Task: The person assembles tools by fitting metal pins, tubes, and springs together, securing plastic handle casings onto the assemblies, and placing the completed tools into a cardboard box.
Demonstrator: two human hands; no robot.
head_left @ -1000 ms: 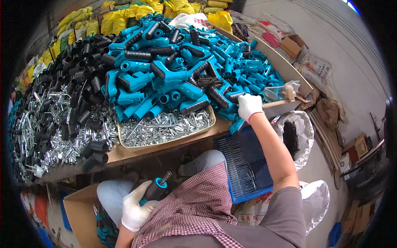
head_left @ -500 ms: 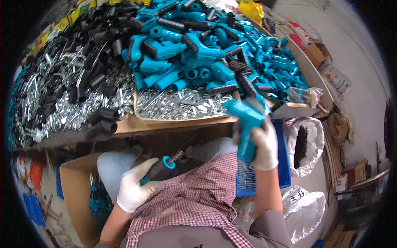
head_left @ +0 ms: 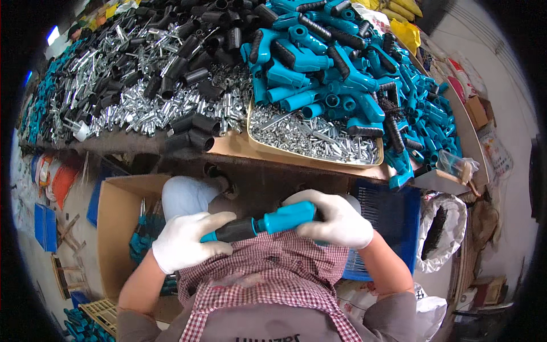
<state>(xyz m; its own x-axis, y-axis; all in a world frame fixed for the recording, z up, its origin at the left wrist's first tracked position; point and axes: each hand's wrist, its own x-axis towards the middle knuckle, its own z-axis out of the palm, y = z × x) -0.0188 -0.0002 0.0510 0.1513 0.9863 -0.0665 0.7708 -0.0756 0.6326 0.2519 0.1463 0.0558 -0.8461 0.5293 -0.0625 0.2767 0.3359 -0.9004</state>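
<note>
My left hand (head_left: 185,242), in a white glove, is closed around a black sleeve (head_left: 236,229) with teal at both ends. My white-gloved right hand (head_left: 337,221) grips a teal pistol-shaped plastic housing (head_left: 289,216), its grip part mostly hidden by the fingers. Above my checked apron, the two parts lie in line, end to end. The housing's narrow end meets the sleeve's teal rim; whether it sits inside cannot be made out.
On the bench ahead are heaps of teal housings (head_left: 296,60), black tubes (head_left: 194,122) and shiny metal parts (head_left: 134,105). A shallow tray (head_left: 319,158) holds small metal pieces. Below stand a cardboard box (head_left: 117,214) at left, a blue crate (head_left: 401,228) and a white sack (head_left: 456,222) at right.
My right hand has come from the bench edge down to my lap with the teal housing. Its end now meets the sleeve in my left hand, whose metal shaft no longer shows. The view has shifted left.
</note>
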